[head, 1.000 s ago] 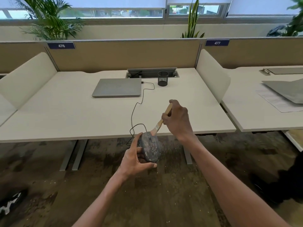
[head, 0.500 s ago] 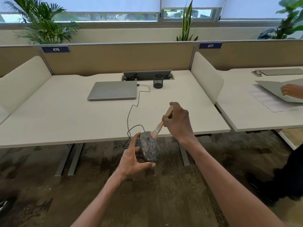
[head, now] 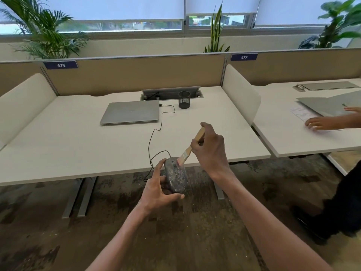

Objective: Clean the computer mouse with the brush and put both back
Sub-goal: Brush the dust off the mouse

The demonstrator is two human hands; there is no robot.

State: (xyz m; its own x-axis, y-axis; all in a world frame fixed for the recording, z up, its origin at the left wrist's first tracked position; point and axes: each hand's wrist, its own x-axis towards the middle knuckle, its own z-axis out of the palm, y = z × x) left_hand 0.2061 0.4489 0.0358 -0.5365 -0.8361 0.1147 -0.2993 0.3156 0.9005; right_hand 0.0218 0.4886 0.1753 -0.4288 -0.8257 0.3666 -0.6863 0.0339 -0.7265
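My left hand [head: 158, 190] grips a dark, dust-speckled computer mouse [head: 175, 176] in the air, just off the front edge of the white desk [head: 78, 149]. Its black cable [head: 154, 137] runs back across the desk to the closed grey laptop [head: 130, 114]. My right hand [head: 211, 151] holds a small wooden-handled brush [head: 192, 147] by the handle, tilted down to the left. The bristles touch the front top of the mouse, near its buttons.
A black mesh pen cup [head: 184, 99] stands behind the laptop by the cable tray [head: 171, 92]. A white divider panel [head: 241, 98] separates the neighbouring desk [head: 283, 137], where another person's hands [head: 322, 123] rest on papers. Patterned carpet lies under the mouse.
The view has shifted a little. The brush tip stays on the front of the mouse with small moves. Another person's hands have come into view on the right desk.
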